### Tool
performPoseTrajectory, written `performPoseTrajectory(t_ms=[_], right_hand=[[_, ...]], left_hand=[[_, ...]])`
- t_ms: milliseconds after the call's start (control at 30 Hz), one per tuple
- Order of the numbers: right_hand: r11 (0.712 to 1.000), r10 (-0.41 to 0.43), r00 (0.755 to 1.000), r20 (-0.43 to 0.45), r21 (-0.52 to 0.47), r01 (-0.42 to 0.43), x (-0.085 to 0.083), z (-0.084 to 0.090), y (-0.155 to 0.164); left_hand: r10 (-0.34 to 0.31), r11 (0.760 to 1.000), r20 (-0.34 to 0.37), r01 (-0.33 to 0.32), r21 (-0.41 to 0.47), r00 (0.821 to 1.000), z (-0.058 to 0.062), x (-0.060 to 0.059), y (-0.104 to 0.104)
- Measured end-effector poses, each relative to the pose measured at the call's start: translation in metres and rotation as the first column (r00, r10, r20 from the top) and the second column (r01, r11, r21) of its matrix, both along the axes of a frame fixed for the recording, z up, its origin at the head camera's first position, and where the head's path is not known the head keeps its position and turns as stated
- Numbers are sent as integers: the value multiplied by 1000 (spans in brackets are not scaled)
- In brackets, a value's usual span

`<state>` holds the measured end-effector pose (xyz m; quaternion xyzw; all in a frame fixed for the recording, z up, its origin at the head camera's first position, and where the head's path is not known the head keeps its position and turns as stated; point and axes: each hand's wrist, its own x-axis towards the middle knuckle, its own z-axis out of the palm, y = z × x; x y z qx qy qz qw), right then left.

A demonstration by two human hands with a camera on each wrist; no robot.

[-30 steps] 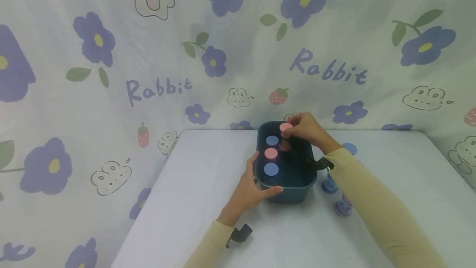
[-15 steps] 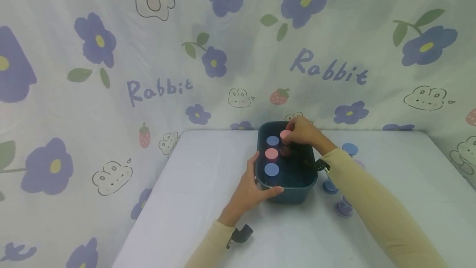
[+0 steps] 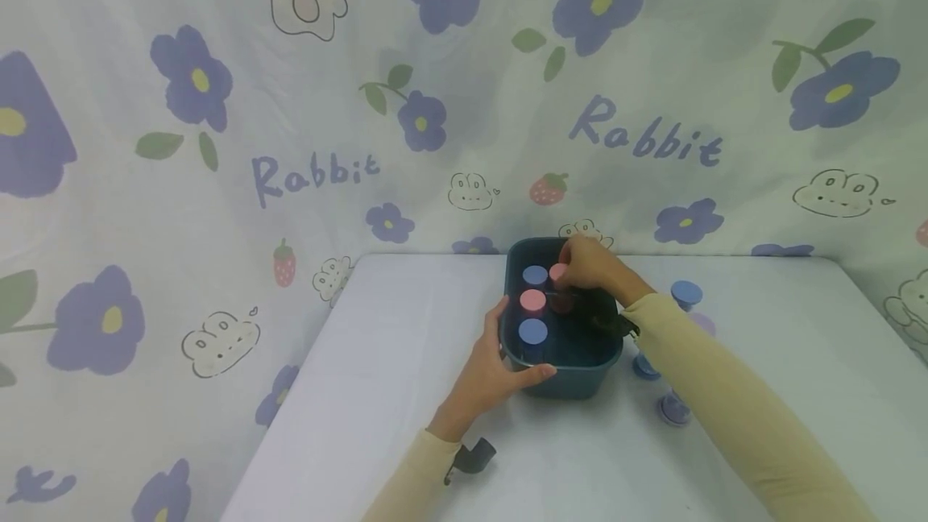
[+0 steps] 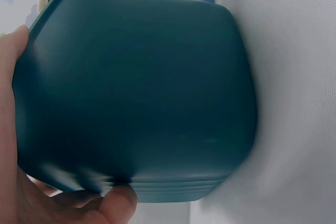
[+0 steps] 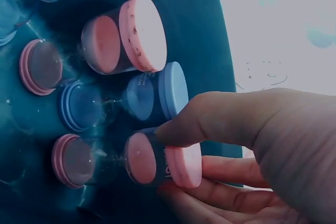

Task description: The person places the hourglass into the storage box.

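Observation:
A dark teal bin (image 3: pixel 565 383) stands on the white table. My left hand (image 3: pixel 482 381) grips its near left corner, the thumb along the front wall and the fingers at the left side. Inside the bin, my right hand (image 3: pixel 594 264) pinches a pink-capped hourglass (image 5: pixel 184 166) by its upper end. That hourglass is upright, beside a blue hourglass (image 3: pixel 535 275) at the far left. A second pink hourglass (image 3: pixel 532 300) and another blue hourglass (image 3: pixel 532 332) line the bin's left side toward the front. The right hand partly hides the held hourglass in the head view.
Right of the bin, several hourglasses stand on the table (image 3: pixel 377 377): a blue-capped one (image 3: pixel 686 293), a lilac one (image 3: pixel 702 324), a purple one (image 3: pixel 676 409) and a blue base (image 3: pixel 645 366). The right sleeve partly covers them. A patterned curtain (image 3: pixel 464 103) hangs behind the table.
My right hand has lowered the pink hourglass deeper into the far part of the bin. The left hand keeps its hold on the bin.

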<state>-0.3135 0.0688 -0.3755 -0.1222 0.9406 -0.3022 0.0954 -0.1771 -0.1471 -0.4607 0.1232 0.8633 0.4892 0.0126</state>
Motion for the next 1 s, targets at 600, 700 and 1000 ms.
performPoseTrajectory(t_ms=[600,700,1000], right_hand=[[992,38,999,27,120,-41,-3,0,-6],[990,44,999,28,134,-47,-4,-1,-6],[995,57,998,13,80,-58,-2,-1,-1]], left_hand=[[3,1000,13,-3,3,1000,1,-2,0],[6,1000,11,-6,-1,1000,1,-2,0],[-6,1000,10,6,8,1000,1,-1,1]])
